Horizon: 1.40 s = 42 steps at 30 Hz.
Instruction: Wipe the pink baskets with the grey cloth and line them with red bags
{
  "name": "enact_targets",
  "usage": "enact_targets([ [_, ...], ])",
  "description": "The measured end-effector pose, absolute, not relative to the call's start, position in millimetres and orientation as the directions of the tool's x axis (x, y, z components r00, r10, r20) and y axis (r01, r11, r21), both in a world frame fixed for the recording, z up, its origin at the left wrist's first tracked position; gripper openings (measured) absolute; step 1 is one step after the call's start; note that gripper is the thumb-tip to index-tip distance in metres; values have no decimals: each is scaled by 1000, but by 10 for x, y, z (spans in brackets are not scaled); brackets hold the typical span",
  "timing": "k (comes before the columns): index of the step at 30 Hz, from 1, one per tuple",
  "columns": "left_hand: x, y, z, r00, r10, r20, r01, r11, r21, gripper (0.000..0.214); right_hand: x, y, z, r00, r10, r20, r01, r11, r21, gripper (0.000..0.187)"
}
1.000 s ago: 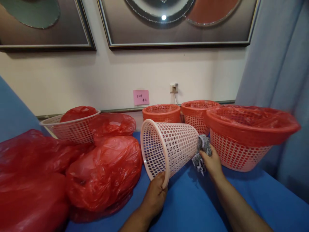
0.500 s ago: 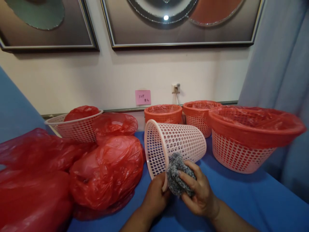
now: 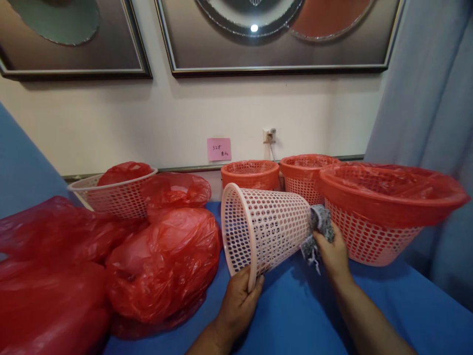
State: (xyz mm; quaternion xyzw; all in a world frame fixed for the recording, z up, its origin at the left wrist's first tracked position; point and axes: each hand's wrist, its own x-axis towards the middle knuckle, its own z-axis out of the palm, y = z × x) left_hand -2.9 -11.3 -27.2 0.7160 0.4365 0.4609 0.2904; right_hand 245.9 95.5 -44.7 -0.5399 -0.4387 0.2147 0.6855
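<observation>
A pale pink perforated wastebasket (image 3: pixel 281 222) lies on its side on the blue-covered table (image 3: pixel 295 310), its mouth turned to the left. My left hand (image 3: pixel 238 303) is closed on the lower part of its rim. At the other end, my right hand (image 3: pixel 332 251) grips a grey speckled cloth (image 3: pixel 322 224) and presses it against the basket's base. Part of the cloth hangs down below the fingers. The palm side of the right hand is hidden.
Red plastic bags (image 3: pixel 166 266) are heaped on the left, before a white basket (image 3: pixel 111 195). Behind stand two smaller red-lined baskets (image 3: pixel 251 170). Close to my right hand is a large red-lined basket (image 3: pixel 373 241). A pink note (image 3: pixel 219 149) is on the wall.
My right hand has moved the cloth from near the basket's rim to its base, away to the right. My left hand keeps its hold on the rim.
</observation>
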Motion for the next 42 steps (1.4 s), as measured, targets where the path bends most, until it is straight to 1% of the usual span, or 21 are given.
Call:
enact_targets([
  [2,-35,-104,-283,237,881,409,371,-471,800,40,2521,1045,-451,524,826,210,50,216,-975,60],
  [3,-39,-97,-289,251,878,407,382,-476,792,40,2514,1053,-454,519,832,198,46,204,-978,62],
  [4,-43,-90,-296,260,877,404,396,-479,783,40,2483,1037,-458,517,823,237,84,227,-970,64],
  [6,-44,-75,-316,274,877,394,436,-478,762,40,2364,932,-465,478,776,412,243,333,-911,67],
  [9,-26,-57,-341,287,880,379,494,-474,729,40,2139,619,-443,240,665,708,448,571,-688,63],
  [12,6,-52,-334,312,873,375,496,-486,719,47,1974,261,-385,-94,477,874,432,810,-396,70],
  [14,23,-54,-312,335,864,377,476,-500,723,48,1922,128,-361,-197,376,906,374,883,-285,73],
  [15,28,-54,-302,341,863,374,473,-501,725,47,1917,119,-362,-200,358,912,361,892,-271,73],
  [17,31,-52,-289,339,866,367,484,-496,721,47,1956,226,-394,-115,408,906,384,859,-338,69],
  [19,27,-46,-291,328,873,362,502,-485,716,50,2065,464,-450,93,549,831,428,731,-531,61],
  [21,21,-38,-302,326,874,361,514,-484,708,50,2225,750,-504,355,703,617,369,501,-783,57],
  [23,15,-33,-310,340,874,346,532,-483,696,48,2381,985,-535,453,817,356,173,311,-934,63],
  [25,16,-30,-303,356,876,326,550,-479,685,46,2466,1092,-538,453,863,222,48,226,-973,67],
  [27,26,-30,-274,376,872,315,550,-483,682,48,2444,1037,-515,476,828,298,110,280,-954,67],
  [29,47,-30,-229,408,858,312,528,-501,686,51,2333,838,-470,435,726,533,303,439,-846,63],
  [31,72,-37,-184,433,848,307,511,-511,691,51,2193,558,-406,238,587,774,444,643,-624,60],
  [33,92,-57,-154,431,850,304,510,-507,695,48,2088,291,-332,-15,445,895,426,813,-397,66],
  [35,100,-92,-146,394,863,317,491,-489,720,44,2043,112,-264,-155,333,930,378,890,-256,70],
  [37,94,-134,-151,330,878,347,423,-466,777,39,2042,43,-220,-212,278,937,359,914,-190,70],
  [40,66,-180,-162,217,887,409,311,-460,832,41,2045,66,-223,-278,267,923,356,921,-159,67],
  [42,39,-183,-170,197,882,427,294,-469,833,44,2029,114,-264,-286,288,914,363,915,-175,67],
])
